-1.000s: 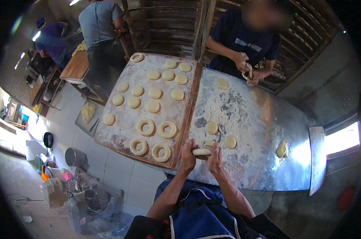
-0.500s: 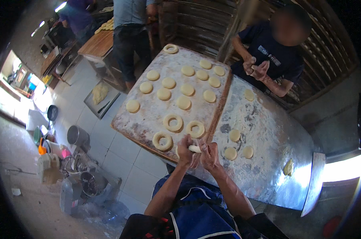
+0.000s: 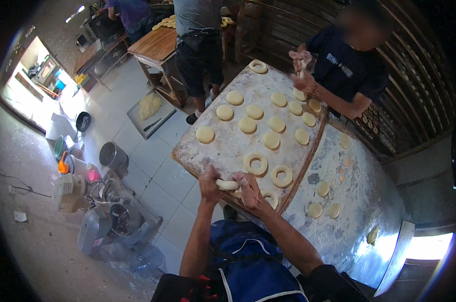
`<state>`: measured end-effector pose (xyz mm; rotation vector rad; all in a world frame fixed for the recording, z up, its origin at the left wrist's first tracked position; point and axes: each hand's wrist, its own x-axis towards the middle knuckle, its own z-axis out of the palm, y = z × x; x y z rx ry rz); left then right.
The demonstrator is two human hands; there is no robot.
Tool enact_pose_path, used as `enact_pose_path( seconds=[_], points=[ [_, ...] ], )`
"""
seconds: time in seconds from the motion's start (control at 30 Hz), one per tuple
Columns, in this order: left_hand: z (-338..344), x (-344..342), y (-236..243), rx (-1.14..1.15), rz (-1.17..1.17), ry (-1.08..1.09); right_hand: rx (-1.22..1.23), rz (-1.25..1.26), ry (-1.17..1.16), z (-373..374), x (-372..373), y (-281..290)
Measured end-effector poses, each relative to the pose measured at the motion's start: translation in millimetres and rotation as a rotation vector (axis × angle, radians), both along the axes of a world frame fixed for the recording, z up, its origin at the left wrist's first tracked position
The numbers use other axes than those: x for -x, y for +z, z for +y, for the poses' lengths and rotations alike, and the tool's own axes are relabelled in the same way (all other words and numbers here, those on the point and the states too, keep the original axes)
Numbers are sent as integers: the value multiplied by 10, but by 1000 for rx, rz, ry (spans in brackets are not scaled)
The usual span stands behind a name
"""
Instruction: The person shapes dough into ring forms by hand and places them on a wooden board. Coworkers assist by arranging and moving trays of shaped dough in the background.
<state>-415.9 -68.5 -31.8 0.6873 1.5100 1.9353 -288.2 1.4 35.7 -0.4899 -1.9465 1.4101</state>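
Between my two hands is a pale dough ring (image 3: 228, 185), held above the near edge of a floured wooden board (image 3: 215, 157). My left hand (image 3: 209, 183) grips its left end and my right hand (image 3: 249, 190) its right end, fingers closed round it. Only the middle stretch of the ring shows; my fingers hide the ends. Just beyond and right of my right hand lie dough rings (image 3: 255, 164), one partly covered by my right arm. Farther back on the board sit several flat dough rounds (image 3: 247, 125) and another ring at the far corner.
A floured metal table (image 3: 359, 176) adjoins the board's right side, with dough rounds (image 3: 322, 189) on it. A co-worker's hands (image 3: 302, 70) work dough at the far right. On the floor at left are a tray (image 3: 137, 121) with dough, a metal pot (image 3: 113, 157) and a mixer (image 3: 94, 224).
Both hands have shifted left along the board's near edge with the dough, and more of the ring shows between them. The co-worker's hands have moved toward the board's far right corner.
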Motion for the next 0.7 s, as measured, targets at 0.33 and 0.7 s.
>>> enact_pose_path(
  seconds=[0.33,0.7],
  points=[
    [72,631,-35,629,868,264,-108,-626,-333,150,156,-170],
    [43,378,64,660,771,101,95,-964,-891,-238,-2606,-361]
  ],
)
